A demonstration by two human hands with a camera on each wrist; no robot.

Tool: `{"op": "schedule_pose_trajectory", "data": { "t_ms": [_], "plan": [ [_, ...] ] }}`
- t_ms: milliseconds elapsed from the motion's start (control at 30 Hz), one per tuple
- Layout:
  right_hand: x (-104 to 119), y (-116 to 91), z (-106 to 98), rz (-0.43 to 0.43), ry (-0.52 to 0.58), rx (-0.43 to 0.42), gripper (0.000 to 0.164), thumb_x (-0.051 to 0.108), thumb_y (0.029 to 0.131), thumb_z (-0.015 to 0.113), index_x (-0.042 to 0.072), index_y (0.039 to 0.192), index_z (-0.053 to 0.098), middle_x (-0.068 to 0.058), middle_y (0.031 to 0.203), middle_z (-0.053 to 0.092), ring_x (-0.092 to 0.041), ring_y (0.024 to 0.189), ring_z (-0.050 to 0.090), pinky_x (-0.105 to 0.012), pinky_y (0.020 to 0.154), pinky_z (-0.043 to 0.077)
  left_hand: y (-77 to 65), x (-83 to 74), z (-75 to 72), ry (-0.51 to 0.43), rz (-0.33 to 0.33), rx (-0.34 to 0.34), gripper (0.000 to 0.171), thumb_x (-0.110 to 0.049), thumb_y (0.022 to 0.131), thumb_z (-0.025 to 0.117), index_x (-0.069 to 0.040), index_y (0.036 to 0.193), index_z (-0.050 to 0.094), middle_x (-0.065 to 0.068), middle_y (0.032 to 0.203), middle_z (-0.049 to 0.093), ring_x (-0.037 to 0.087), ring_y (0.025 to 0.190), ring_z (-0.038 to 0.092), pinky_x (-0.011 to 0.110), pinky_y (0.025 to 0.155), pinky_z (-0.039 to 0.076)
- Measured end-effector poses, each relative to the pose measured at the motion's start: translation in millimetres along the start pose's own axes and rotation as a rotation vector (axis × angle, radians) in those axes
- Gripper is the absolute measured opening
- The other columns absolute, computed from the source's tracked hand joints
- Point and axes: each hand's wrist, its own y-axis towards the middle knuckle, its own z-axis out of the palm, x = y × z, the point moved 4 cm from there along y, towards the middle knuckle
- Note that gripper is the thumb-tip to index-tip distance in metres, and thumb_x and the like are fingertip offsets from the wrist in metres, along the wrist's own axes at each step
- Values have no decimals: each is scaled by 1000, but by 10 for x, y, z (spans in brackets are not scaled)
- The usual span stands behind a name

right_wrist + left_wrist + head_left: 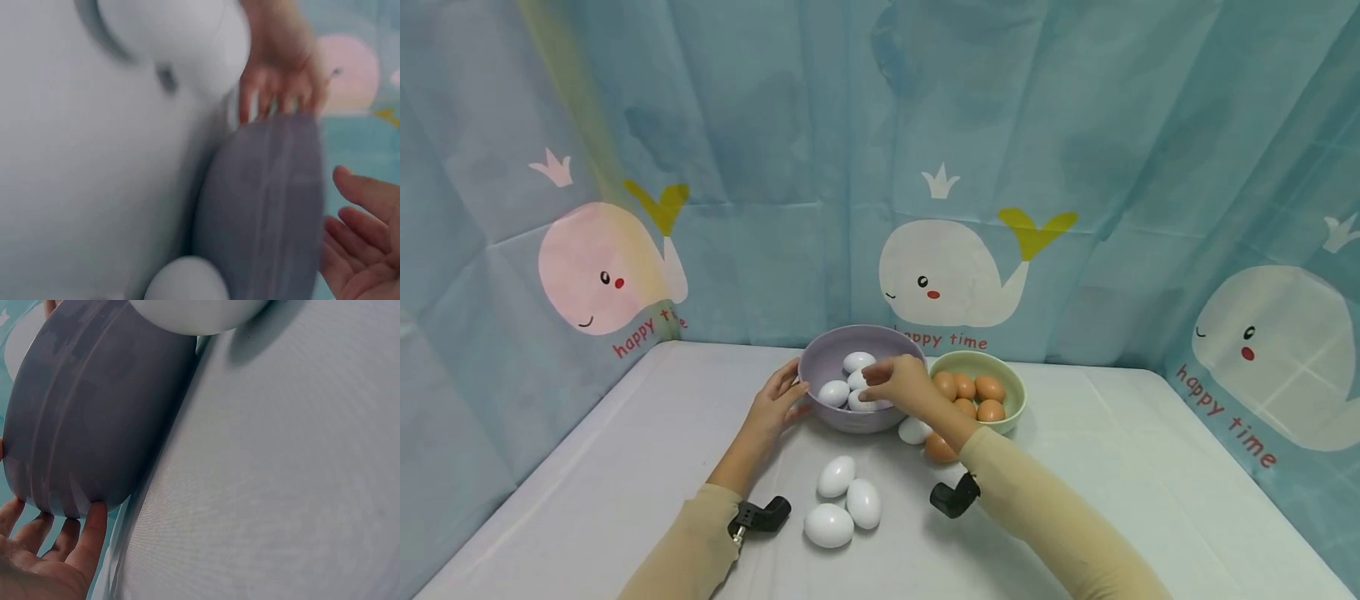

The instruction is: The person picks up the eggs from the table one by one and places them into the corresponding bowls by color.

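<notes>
A purple bowl (863,423) holding several white eggs (833,394) stands near the back of the table. Against its left side rests my left hand (772,402), fingertips touching the outer wall, as the left wrist view also shows. My right hand (898,383) is over the bowl's right side, its fingers parted and holding nothing; it hides part of the eggs below. In the right wrist view, its fingers (369,197) appear beside the bowl's rim. Three white eggs (828,526) lie close together on the table in front. Another white egg (913,431) lies under the right forearm.
A pale green bowl (1017,398) with several brown eggs (989,387) stands right of the purple one. A brown egg (940,448) lies on the table before it, partly behind the right wrist. Blue curtain (760,275) with printed whales borders the table's back and sides.
</notes>
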Motion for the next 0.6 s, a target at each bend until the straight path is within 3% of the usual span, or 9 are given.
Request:
{"op": "schedule_pose_trajectory", "data": {
  "t_ms": [233,467,600],
  "plan": [
    [78,-494,-77,23,268,30,46,16,82,82,4,125,68,-15,128,68,-29,121,65,-32,95,58,-7,-31,19,2,-1,7,61,-18,104,52,-13,159,24,6,166,22,27,151,29,40,111,48],
    [0,-826,-61,21,301,30,44,18,79,84,4,119,71,-14,120,72,-28,116,66,-24,86,59,-7,-41,7,-3,3,12,61,-18,104,52,-13,159,23,6,166,22,26,151,29,40,110,48],
    [-88,-943,-2,48,308,55,47,21,79,84,4,120,70,-13,120,72,-21,117,66,-28,93,58,-15,-26,9,9,2,12,61,-19,104,52,-14,159,24,6,166,22,26,151,29,41,110,48]
  ]
}}
